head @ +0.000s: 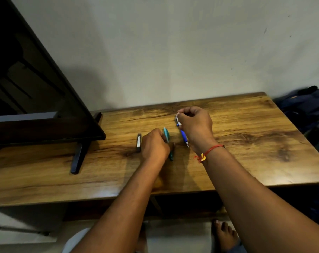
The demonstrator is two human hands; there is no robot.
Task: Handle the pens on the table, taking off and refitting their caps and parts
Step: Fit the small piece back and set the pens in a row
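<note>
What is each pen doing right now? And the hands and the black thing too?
Blue pen: held in the right hand, tip pointing toward the person.
Teal pen: under the left hand, its dark tip poking out.
Black stick: lying flat on the table, untouched.
TV: screen off.

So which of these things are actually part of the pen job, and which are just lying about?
Part of the job:
teal pen in left hand
blue pen in right hand

Just lying about:
small black bar
TV
bag
</note>
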